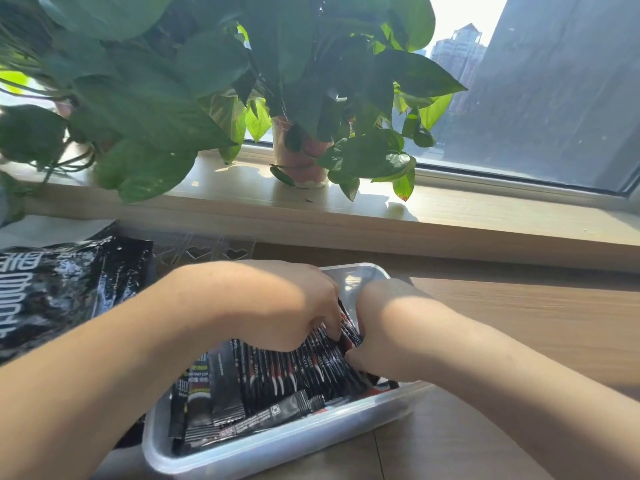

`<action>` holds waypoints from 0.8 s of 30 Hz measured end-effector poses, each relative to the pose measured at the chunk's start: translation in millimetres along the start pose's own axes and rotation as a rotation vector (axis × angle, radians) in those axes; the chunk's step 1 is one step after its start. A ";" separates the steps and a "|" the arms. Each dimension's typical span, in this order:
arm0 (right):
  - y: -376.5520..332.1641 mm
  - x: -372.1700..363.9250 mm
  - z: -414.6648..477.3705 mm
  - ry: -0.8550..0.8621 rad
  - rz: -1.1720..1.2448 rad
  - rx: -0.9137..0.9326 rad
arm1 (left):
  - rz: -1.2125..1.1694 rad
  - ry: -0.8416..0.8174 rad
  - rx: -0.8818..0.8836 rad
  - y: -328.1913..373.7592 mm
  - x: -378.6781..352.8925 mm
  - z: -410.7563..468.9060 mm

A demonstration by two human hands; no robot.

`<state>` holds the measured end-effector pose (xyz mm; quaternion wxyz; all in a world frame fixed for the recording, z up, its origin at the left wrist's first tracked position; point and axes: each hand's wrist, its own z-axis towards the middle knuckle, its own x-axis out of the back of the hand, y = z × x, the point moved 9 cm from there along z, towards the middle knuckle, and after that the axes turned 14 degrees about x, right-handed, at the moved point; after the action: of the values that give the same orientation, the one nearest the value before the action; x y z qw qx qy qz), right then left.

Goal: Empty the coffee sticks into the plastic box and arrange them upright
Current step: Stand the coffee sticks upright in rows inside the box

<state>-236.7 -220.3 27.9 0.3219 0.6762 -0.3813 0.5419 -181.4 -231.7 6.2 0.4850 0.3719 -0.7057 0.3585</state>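
Note:
A clear plastic box sits on the wooden table in front of me, filled with several black coffee sticks. Most stand packed on edge in a row; a few lie flat near the front wall. My left hand reaches in from the left, fingers curled down over the row of sticks and pinching their tops. My right hand comes in from the right, its fingers tucked down behind the same bundle and mostly hidden. The empty-looking black coffee bag lies to the left of the box.
A wooden windowsill runs behind the table, carrying potted leafy plants that overhang the far edge. A clear heart-patterned holder stands behind the box. Bare table extends to the right.

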 end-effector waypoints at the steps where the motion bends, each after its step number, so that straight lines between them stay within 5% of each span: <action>1: 0.5 -3.4 1.1 -0.025 0.001 -0.002 | -0.082 0.028 0.011 -4.3 3.8 -5.7; 6: 0.0 -5.8 -0.6 -0.052 -0.035 0.022 | -0.286 0.362 -0.065 -24.9 41.1 -37.5; 11: 0.3 -4.4 -4.0 -0.078 -0.020 0.048 | -0.487 0.712 0.036 -77.9 53.7 -65.5; 18: 6.0 -8.7 -2.6 -0.270 0.007 0.125 | -0.764 0.488 0.219 -97.0 15.1 -55.4; 24: 19.4 -14.2 0.2 -0.371 0.071 0.191 | -0.842 0.487 0.204 -86.4 19.7 -47.8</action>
<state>-255.1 -227.7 14.4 0.1613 0.7782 -0.4044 0.4527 -91.1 -234.0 50.5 0.6996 0.5757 -0.3216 0.2753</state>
